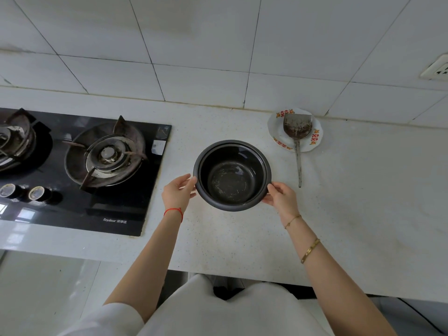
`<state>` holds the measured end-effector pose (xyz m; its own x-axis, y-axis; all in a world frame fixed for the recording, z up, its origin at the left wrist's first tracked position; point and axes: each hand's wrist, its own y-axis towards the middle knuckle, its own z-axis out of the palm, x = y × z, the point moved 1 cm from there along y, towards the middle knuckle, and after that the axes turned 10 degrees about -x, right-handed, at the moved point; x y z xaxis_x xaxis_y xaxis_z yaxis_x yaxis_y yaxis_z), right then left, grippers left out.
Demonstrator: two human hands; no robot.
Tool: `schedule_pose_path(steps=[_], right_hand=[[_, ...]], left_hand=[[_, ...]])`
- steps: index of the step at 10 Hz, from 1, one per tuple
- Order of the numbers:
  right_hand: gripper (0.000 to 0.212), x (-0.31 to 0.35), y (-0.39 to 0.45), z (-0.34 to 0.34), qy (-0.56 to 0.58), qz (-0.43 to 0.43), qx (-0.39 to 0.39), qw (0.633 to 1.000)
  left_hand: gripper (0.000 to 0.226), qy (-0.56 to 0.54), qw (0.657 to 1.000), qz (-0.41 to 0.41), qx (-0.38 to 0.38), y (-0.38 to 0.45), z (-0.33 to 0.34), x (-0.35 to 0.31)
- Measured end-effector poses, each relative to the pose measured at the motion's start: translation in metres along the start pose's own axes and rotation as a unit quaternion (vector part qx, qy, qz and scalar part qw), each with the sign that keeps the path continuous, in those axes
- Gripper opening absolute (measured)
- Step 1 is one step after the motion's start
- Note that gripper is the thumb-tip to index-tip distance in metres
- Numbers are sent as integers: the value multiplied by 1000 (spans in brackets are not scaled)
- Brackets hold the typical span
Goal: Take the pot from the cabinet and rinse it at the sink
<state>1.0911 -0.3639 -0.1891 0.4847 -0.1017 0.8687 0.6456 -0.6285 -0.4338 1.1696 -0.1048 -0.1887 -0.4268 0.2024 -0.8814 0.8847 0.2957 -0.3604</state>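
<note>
— What are the hands doing?

— Both are on the pot (233, 175). The left hand (178, 191) is curled against the pot's left side, thumb tip at the rim and the other fingers tucked under the lip. The right hand (281, 196) grips the opposite side the same way, thumb on top of the rim, fingers wrapped beneath. Neither hand is spread flat; each is closed around its edge of the pot.

— Anything on the wrists?

— A red string (174, 211) on the left wrist. On the right arm, a thin gold chain (292, 220) at the wrist and a gold bangle (310, 250) further up the forearm.

— And where is the pot?

— Over the pale speckled counter (351, 202), mouth up, between the stove and a plate. It is black, round and empty, with pale scuff marks on its bottom. I cannot tell whether it rests on the counter or is held just above it.

— What's around it?

— To the left, a black glass gas stove (80, 175) with two burners and two knobs at its front. To the upper right, near the tiled wall (206, 57), a white plate (274, 128) with red-and-orange decoration holds a worn metal spatula (297, 132); its handle sticks out over the plate's edge toward the person. A wall socket (437, 68) sits at the far right.
</note>
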Motion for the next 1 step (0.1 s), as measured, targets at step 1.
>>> schedule_pose_path(steps=[1], right_hand=[[22, 0, -4, -2, -63, -30, -43, 997]], left_hand=[[48, 71, 996, 57, -16, -8, -12, -7]])
